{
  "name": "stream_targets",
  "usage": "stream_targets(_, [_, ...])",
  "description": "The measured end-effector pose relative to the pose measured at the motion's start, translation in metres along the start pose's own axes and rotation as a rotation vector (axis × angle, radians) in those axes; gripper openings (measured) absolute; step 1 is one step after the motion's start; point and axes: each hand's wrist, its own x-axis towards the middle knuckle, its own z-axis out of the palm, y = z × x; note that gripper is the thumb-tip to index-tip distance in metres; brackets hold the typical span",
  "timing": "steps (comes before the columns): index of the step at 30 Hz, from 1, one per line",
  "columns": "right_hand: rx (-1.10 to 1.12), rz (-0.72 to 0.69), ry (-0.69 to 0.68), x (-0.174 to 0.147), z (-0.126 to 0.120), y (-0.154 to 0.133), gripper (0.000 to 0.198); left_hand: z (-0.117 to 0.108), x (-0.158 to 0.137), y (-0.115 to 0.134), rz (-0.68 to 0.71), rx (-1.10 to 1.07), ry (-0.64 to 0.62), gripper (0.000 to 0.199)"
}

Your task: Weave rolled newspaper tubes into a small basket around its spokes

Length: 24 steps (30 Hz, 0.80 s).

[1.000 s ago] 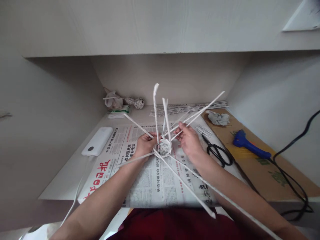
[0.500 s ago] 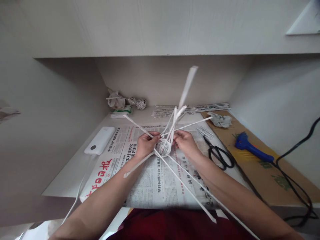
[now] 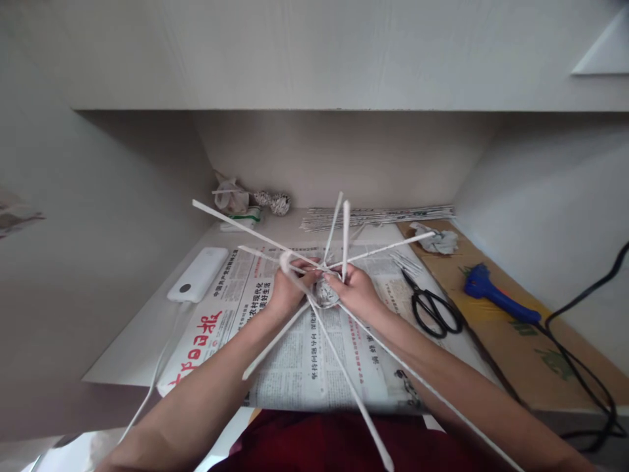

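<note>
Between my two hands is a small round weave of white paper strips (image 3: 327,290), with several long strips fanning out from it in all directions. My left hand (image 3: 293,283) is closed on its left side, and a curled strip passes over those fingers, smeared by motion. My right hand (image 3: 360,288) pinches the upper right edge, thumb on top, beside a strip (image 3: 346,229) that stands up. Two long strips run down toward my body, one along my right forearm. The fingertips under the weave are hidden.
Newspaper (image 3: 289,367) covers the tabletop. Black scissors (image 3: 435,311) lie to the right; beyond, a blue glue gun (image 3: 498,295) rests on cardboard (image 3: 531,347). A white power bank (image 3: 197,275) sits left. Paper sticks (image 3: 378,216) and crumpled paper (image 3: 437,239) lie farther back.
The strip that was raised up and away on the right has swung left and down over my left hand. My right hand has moved slightly inward onto the weave.
</note>
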Motion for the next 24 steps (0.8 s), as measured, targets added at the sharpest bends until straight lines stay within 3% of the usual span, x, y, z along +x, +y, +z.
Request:
stream_targets(4, [-0.025, -0.030, 0.077, 0.003, 0.001, 0.003, 0.024, 0.001, -0.001, 0.002, -0.029, 0.061, -0.060, 0.051])
stream_targets(11, [-0.013, -0.015, 0.095, 0.002, 0.003, 0.001, 0.021, 0.002, -0.004, 0.008, -0.091, 0.120, -0.051, 0.040])
stream_targets(24, [-0.030, -0.044, 0.123, -0.001, 0.004, -0.004, 0.014, 0.009, -0.003, 0.014, -0.036, 0.087, -0.020, 0.037])
